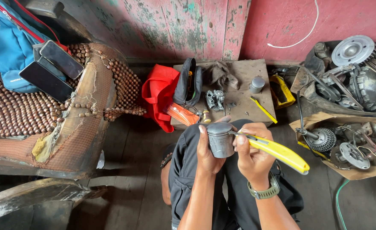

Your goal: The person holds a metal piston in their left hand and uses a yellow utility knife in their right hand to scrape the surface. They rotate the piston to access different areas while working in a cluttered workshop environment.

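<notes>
You are cradling a grey metal piston [220, 139] above your knees, your left hand [208, 154] wrapped closed around its side, while your right hand [252, 149] is gripping a yellow-handled utility knife [277, 151] with fingers curled tight, blade touching the crown. The piston is looking rigid, fairly light and possibly oily; holding it by the skirt seems safest.

Grey piston [220, 139], yellow-handled knife [281, 152], red bag [160, 96], blue backpack [7, 40]

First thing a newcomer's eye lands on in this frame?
At centre, the left hand grips a grey metal piston while the right hand works a yellow-handled knife against it. A beaded seat with a blue bag fills the left; greasy engine parts crowd the right.
</notes>
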